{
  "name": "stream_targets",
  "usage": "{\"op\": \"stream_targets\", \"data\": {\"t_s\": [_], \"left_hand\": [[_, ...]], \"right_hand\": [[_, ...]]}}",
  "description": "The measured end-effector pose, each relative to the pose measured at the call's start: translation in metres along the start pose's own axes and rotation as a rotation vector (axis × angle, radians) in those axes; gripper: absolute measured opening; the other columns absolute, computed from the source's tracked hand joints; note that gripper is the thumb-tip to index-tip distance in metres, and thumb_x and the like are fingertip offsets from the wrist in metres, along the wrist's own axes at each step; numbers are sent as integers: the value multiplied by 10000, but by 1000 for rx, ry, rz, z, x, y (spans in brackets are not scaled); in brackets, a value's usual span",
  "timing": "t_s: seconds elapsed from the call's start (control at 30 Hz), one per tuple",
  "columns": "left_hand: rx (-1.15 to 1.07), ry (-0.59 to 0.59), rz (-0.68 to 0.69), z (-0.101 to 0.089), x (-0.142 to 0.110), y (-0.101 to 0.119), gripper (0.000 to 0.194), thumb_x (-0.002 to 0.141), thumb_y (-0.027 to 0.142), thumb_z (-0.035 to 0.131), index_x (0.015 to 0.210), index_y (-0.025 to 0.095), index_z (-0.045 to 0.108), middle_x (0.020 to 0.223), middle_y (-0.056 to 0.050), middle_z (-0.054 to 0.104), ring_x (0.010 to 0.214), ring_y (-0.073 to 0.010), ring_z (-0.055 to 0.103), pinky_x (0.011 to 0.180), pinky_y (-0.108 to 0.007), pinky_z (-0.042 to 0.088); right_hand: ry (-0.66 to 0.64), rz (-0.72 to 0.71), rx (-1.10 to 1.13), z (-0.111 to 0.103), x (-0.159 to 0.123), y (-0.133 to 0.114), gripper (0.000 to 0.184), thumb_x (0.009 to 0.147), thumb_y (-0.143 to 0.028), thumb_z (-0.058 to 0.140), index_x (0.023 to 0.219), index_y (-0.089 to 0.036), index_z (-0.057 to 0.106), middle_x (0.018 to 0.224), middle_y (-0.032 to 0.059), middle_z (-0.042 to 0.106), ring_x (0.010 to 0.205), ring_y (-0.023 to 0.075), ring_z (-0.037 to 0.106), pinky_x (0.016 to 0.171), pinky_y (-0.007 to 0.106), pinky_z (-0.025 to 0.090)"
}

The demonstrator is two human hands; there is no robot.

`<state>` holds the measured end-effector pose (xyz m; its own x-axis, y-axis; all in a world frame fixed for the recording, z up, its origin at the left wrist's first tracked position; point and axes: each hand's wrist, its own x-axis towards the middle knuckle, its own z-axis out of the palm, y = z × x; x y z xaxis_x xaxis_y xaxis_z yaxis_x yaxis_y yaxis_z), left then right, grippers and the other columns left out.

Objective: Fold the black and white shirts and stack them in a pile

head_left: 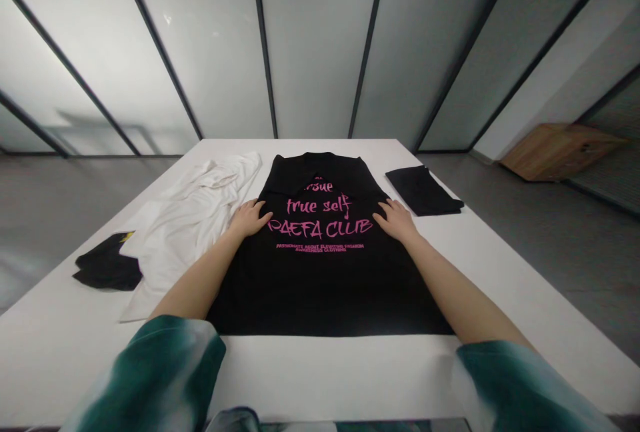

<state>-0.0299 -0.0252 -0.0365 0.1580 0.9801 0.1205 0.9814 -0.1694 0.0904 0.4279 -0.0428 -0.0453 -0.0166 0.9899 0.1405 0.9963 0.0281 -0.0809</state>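
A black T-shirt (330, 292) with pink lettering lies spread flat in front of me, its hem toward me. Both sleeves are folded inward over the upper chest and cover part of the top print. My left hand (249, 219) rests on the shirt's left edge, fingers spread, close to a crumpled white garment (185, 209). On the opposite edge lies my right hand (395, 220), its fingers also apart and touching the cloth. Neither hand grips the fabric visibly.
The white table (340, 379) carries a folded black garment (424, 191) at the right. Another black garment (110, 264) with a yellow mark lies partly under the white one. Frosted panels (315, 45) stand behind the table. A wooden cabinet (555, 152) is on the floor at right.
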Motion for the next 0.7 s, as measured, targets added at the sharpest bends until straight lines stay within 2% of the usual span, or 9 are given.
{"op": "stream_targets", "data": {"t_s": [0.2, 0.33, 0.47, 0.6, 0.7], "left_hand": [[-1, -19, -1, -1, 0, -1, 747, 889, 662, 405, 1427, 150, 493, 1466, -175, 496, 1345, -337, 466, 1108, -436, 352], [-28, -39, -57, -10, 12, -4, 832, 831, 707, 469, 1458, 161, 436, 1421, -177, 538, 1309, -350, 500, 1079, -446, 379], [-208, -55, -163, -15, 43, -9, 710, 883, 600, 464, 1450, 175, 426, 1384, -160, 583, 1267, -311, 554, 1030, -408, 432], [-378, -75, -199, -9, 83, -7, 581, 883, 494, 524, 1389, 209, 512, 1313, -121, 646, 1206, -271, 608, 988, -356, 469], [-456, -41, -255, 0, 112, -3, 493, 890, 468, 525, 1307, 218, 601, 1303, -94, 661, 1196, -253, 615, 999, -340, 464]], "right_hand": [[-94, -16, -1, 0, 1, -2, 644, 977, -540, 379, 1469, -133, 468, 1551, 177, 392, 1436, 313, 344, 1145, 451, 306], [-121, -28, -2, -13, 13, 2, 601, 952, -566, 423, 1376, -168, 573, 1449, 171, 516, 1346, 332, 458, 1089, 470, 370], [-118, 41, 65, -24, 44, 6, 484, 950, -544, 439, 1176, -197, 688, 1266, 155, 630, 1204, 339, 567, 1006, 473, 434], [-5, 147, 193, -18, 84, 6, 448, 913, -453, 530, 1235, -161, 641, 1281, 178, 600, 1186, 313, 574, 1002, 397, 444], [15, 236, 252, -6, 114, 8, 457, 896, -429, 538, 1247, -154, 635, 1237, 176, 632, 1129, 307, 603, 969, 394, 465]]}}
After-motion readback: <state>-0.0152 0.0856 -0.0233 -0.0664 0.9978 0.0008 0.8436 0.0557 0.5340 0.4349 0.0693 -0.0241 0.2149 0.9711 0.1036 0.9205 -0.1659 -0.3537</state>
